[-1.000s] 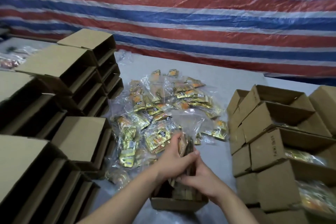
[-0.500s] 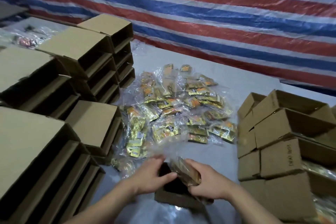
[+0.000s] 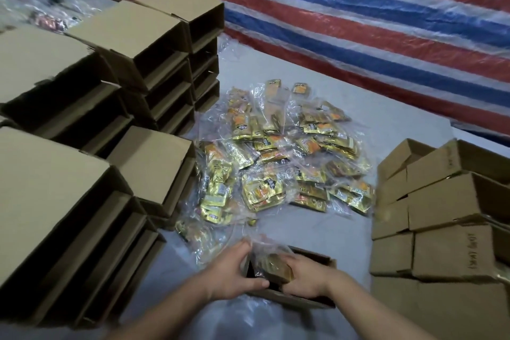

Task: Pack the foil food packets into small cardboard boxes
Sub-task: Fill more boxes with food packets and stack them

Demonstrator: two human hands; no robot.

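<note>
Tucking a bagged bundle of packets into the open box, with plenty left to pack.

Left hand (image 3: 234, 270) grips the near wall of the small box (image 3: 306, 301); right hand (image 3: 306, 274) closes on a clear-bagged bundle (image 3: 276, 265) half inside it; beyond, a big heap of foil packets (image 3: 281, 157) waits on the counter (image 3: 400, 119); filled boxes (image 3: 452, 201) stack to the right, empty boxes (image 3: 138, 44) to the left.

Bare forearms (image 3: 171, 312), no sleeves
</note>
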